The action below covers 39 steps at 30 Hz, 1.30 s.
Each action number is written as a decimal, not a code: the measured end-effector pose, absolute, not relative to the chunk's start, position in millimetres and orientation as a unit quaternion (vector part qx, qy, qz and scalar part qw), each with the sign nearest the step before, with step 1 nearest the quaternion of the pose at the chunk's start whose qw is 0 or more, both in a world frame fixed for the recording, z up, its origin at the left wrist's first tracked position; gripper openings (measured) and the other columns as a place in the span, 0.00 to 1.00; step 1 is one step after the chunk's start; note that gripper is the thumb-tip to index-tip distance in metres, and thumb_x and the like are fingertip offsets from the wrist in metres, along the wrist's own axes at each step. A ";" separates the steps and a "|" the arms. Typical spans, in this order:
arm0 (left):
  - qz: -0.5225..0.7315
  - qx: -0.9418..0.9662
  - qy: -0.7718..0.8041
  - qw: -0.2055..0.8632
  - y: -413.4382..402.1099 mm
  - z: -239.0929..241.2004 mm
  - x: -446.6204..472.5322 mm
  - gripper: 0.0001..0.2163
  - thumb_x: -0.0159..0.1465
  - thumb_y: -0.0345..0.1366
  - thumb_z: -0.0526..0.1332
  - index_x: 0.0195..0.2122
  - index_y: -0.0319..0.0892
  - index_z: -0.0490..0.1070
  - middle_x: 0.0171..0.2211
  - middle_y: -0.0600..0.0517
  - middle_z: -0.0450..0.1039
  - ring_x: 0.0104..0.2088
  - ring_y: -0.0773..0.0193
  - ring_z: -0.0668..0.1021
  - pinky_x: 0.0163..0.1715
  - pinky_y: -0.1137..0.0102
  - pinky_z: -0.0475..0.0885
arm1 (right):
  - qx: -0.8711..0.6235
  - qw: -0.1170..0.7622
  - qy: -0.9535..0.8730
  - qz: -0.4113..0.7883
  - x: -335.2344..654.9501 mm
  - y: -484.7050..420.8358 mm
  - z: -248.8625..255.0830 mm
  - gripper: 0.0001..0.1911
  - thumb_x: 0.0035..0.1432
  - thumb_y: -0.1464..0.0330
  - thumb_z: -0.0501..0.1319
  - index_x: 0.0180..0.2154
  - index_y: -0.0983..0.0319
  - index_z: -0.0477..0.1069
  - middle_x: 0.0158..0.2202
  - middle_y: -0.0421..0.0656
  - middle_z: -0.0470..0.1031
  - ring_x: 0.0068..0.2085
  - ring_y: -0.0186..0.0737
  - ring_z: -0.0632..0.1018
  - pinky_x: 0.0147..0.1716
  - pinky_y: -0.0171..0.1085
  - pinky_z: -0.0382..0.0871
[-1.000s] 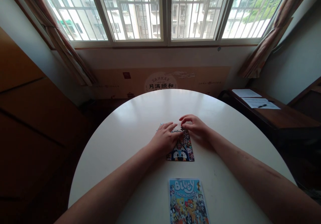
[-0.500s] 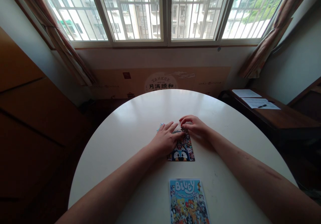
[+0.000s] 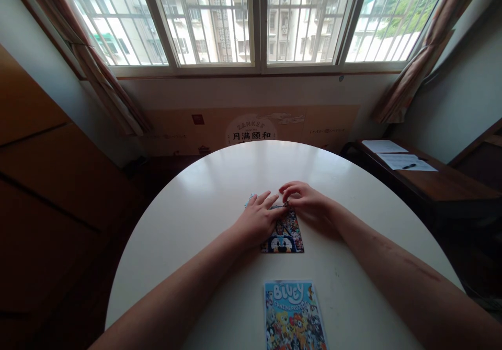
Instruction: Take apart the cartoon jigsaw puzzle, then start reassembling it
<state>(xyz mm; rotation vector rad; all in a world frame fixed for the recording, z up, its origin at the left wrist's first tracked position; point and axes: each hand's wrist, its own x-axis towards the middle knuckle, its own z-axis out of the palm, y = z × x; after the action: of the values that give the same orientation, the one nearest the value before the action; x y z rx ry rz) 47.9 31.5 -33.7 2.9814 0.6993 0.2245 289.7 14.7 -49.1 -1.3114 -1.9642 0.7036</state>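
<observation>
A partly built jigsaw puzzle (image 3: 288,229), dark and colourful with a blue dog's face along its near edge, lies on the white table. My left hand (image 3: 261,215) rests flat over its left side, fingers spread, covering much of it. At the puzzle's far right corner, my right hand (image 3: 301,195) pinches a small puzzle piece (image 3: 286,203), mostly hidden by the fingertips. Light blue puzzle pieces (image 3: 248,200) show just beyond my left fingers. Closer to me lies a picture card (image 3: 295,313) with "Bluey" lettering and cartoon dogs.
The round white table (image 3: 188,224) curves away toward the window wall. To the right stands a dark wooden table (image 3: 455,185) with papers (image 3: 403,161) and a pen on it. A wooden cabinet (image 3: 47,193) is at the left.
My right fingertips have come down slightly onto the puzzle's far edge, and the piece shows less between them. My left hand stays in place.
</observation>
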 end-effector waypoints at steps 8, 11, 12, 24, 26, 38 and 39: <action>0.100 0.972 0.204 0.058 31.1 -32.4 48.6 0.21 0.70 0.32 0.50 0.64 0.49 0.63 0.65 0.50 0.63 0.66 0.48 0.60 0.63 0.43 0.55 | -0.490 0.362 -0.737 0.293 290.9 14.5 -53.3 0.15 0.57 0.57 0.65 0.37 0.60 0.80 0.51 0.48 0.74 0.54 0.47 0.74 0.58 0.47 0.66; 0.133 0.970 0.195 0.051 31.8 -33.1 48.1 0.22 0.68 0.29 0.52 0.63 0.46 0.64 0.62 0.49 0.67 0.64 0.50 0.63 0.64 0.46 0.55 | -0.491 0.367 -0.729 0.306 290.9 11.7 -50.9 0.16 0.58 0.56 0.65 0.41 0.60 0.80 0.54 0.48 0.73 0.55 0.47 0.74 0.59 0.49 0.66; 0.152 0.968 0.192 0.048 32.5 -33.0 47.5 0.22 0.67 0.29 0.54 0.62 0.45 0.65 0.61 0.49 0.69 0.63 0.51 0.65 0.64 0.47 0.55 | -0.490 0.370 -0.724 0.315 290.9 10.9 -49.8 0.16 0.58 0.56 0.65 0.43 0.59 0.79 0.54 0.48 0.73 0.56 0.46 0.73 0.59 0.49 0.66; 0.309 0.851 0.415 0.091 58.7 -25.5 33.4 0.11 0.65 0.32 0.56 0.37 0.43 0.79 0.37 0.50 0.81 0.41 0.55 0.78 0.50 0.56 0.69 | -0.508 0.362 -0.678 0.389 294.1 13.5 -51.8 0.14 0.50 0.72 0.60 0.39 0.63 0.80 0.56 0.49 0.70 0.60 0.49 0.70 0.61 0.50 0.65; 0.293 0.846 0.435 0.090 60.4 -25.9 33.2 0.11 0.65 0.33 0.56 0.36 0.44 0.80 0.38 0.50 0.82 0.41 0.54 0.78 0.51 0.55 0.68 | -0.511 0.348 -0.683 0.390 296.4 13.1 -50.3 0.13 0.51 0.71 0.62 0.39 0.62 0.80 0.56 0.48 0.71 0.61 0.49 0.69 0.62 0.50 0.64; 0.269 0.846 0.454 0.073 60.2 -25.2 32.1 0.12 0.65 0.35 0.56 0.35 0.45 0.81 0.38 0.49 0.81 0.42 0.52 0.76 0.55 0.49 0.63 | -0.488 0.288 -0.718 0.404 313.5 11.4 -45.9 0.16 0.55 0.67 0.64 0.46 0.59 0.79 0.61 0.46 0.66 0.64 0.46 0.66 0.65 0.48 0.60; 0.274 0.855 0.436 0.067 58.4 -23.9 32.4 0.12 0.65 0.34 0.56 0.35 0.44 0.81 0.38 0.49 0.81 0.42 0.53 0.76 0.55 0.50 0.64 | -0.485 0.286 -0.723 0.400 314.3 12.1 -47.2 0.16 0.55 0.68 0.64 0.46 0.59 0.79 0.62 0.46 0.66 0.64 0.46 0.65 0.65 0.48 0.60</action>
<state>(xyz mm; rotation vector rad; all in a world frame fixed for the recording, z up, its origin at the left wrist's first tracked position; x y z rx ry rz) 32.4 58.4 -23.9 2.5763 1.3134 0.8248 314.3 12.1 -47.2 -1.2965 -1.9321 1.0700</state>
